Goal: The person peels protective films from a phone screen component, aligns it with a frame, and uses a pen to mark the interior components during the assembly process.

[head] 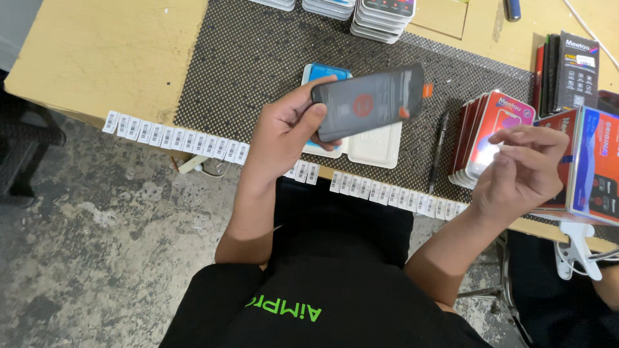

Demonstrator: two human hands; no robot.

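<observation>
My left hand (287, 132) holds a dark grey flat screen-protector sheet (369, 102) with a red round mark and an orange tab at its right end, raised above the mat. Under it lie a white tray (377, 148) and a blue tray (320, 73). My right hand (522, 171) hovers to the right with fingers loosely curled and apart, holding nothing that I can see, just in front of a leaning stack of red and white packets (500, 119).
A dark woven mat (258, 71) covers the yellow table (109, 51). Barcode stickers (174, 136) hang in a row along the front edge. Stacks of packets (383, 16) stand at the back, boxes (596, 161) at the right, a black pen (440, 151) beside the trays.
</observation>
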